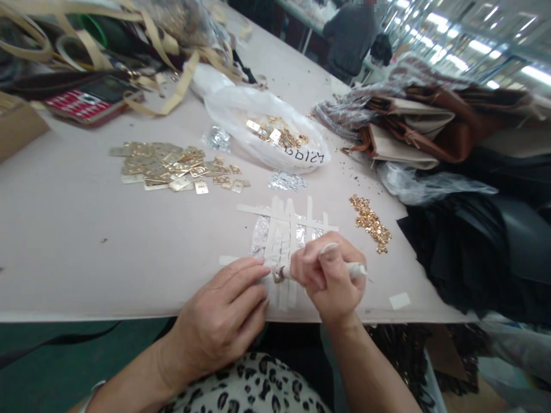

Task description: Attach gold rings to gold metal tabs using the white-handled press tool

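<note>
In the head view my right hand (329, 275) is closed round a thin tool with a white handle (356, 269); I cannot make out its exact kind. A small gold-coloured metal piece (278, 275) sits at the tool's left end, close to my left fingertips. My left hand (228, 312) is closed, thumb and fingers pressed together just left of that piece; whatever they pinch is hidden. Under both hands lies a foil patch (259, 232) crossed by several strips of whitish tape (275, 229), stuck to the table (129, 258).
Flat gold plates (172, 166) form a pile at left. Behind the foil are silver bits (287, 180) and a white plastic bag (267, 109) of gold parts. Small gold fittings (370, 222) lie at right, beside black material (477, 252) and brown leather bags (447, 126). A person (350, 40) stands beyond.
</note>
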The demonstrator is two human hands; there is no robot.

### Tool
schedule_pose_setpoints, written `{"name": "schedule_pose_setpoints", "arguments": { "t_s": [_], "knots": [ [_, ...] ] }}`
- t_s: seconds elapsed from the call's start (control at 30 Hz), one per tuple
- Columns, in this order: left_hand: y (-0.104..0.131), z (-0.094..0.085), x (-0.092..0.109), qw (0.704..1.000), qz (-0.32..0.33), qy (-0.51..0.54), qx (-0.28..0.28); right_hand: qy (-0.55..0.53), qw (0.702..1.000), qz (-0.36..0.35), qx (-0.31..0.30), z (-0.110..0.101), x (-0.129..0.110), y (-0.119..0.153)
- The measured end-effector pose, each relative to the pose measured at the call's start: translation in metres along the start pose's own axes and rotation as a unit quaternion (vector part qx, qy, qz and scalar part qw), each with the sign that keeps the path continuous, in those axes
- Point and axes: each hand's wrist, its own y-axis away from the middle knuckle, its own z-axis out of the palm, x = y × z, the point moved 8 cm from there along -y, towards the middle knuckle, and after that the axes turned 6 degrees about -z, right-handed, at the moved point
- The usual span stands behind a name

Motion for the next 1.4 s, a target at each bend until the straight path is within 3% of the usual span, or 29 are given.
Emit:
{"name": "schedule_pose_setpoints", "arguments": {
  "t_s": [0.13, 0.27, 0.33, 0.4, 0.5, 0.57, 0.63, 0.73, 0.8, 0.9, 1.0, 1.1, 1.2, 1.33, 1.4],
  "knots": [
    [0.001, -0.006, 0.001, 0.999, 0.0, 0.012, 0.037, 0.019, 0.997, -0.046, 0.067, -0.005, -0.012, 0.003],
    [0.001, -0.008, -0.002, 0.999, -0.015, 0.022, 0.044, 0.035, 0.997, 0.064, 0.025, -0.003, 0.025, 0.005],
    [0.0, -0.009, -0.004, 0.998, -0.023, 0.027, 0.05, 0.096, 0.99, 0.105, -0.013, -0.008, 0.033, 0.001],
    [0.001, -0.011, -0.006, 0.997, -0.028, 0.037, 0.06, 0.244, 0.955, 0.136, -0.096, -0.011, 0.033, -0.003],
    [0.001, -0.011, -0.007, 0.996, -0.033, 0.049, 0.07, 0.466, 0.833, 0.153, -0.255, -0.012, 0.033, 0.002],
    [0.002, -0.011, -0.008, 0.996, -0.032, 0.048, 0.073, 0.533, 0.767, 0.157, -0.321, -0.012, 0.037, 0.01],
    [0.003, -0.012, -0.008, 0.996, -0.025, 0.04, 0.077, 0.553, 0.741, 0.169, -0.343, -0.013, 0.042, 0.016],
    [0.006, -0.014, -0.01, 0.996, -0.01, 0.026, 0.088, 0.545, 0.731, 0.193, -0.363, -0.011, 0.05, 0.014],
    [0.008, -0.013, -0.012, 0.996, 0.002, 0.014, 0.09, 0.536, 0.728, 0.203, -0.376, -0.007, 0.053, -0.001],
    [0.009, -0.01, -0.015, 0.997, 0.003, -0.01, 0.082, 0.547, 0.755, 0.169, -0.319, -0.002, 0.044, -0.055],
    [0.006, -0.009, -0.016, 0.998, -0.016, -0.024, 0.061, 0.583, 0.79, 0.07, -0.173, -0.005, 0.013, -0.122],
    [-0.007, -0.014, -0.021, 0.997, -0.046, -0.047, 0.03, 0.589, 0.8, -0.04, -0.106, -0.008, -0.011, -0.152],
    [-0.03, -0.029, -0.038, 0.986, -0.061, -0.151, 0.019, 0.595, 0.795, -0.006, -0.113, -0.029, -0.004, -0.141],
    [-0.061, -0.056, -0.083, 0.944, -0.098, -0.316, 0.002, 0.644, 0.743, 0.117, -0.141, -0.076, 0.019, -0.092],
    [-0.07, -0.058, -0.11, 0.939, -0.121, -0.318, -0.046, 0.66, 0.722, 0.156, -0.136, -0.102, 0.023, -0.068]
  ]
}}
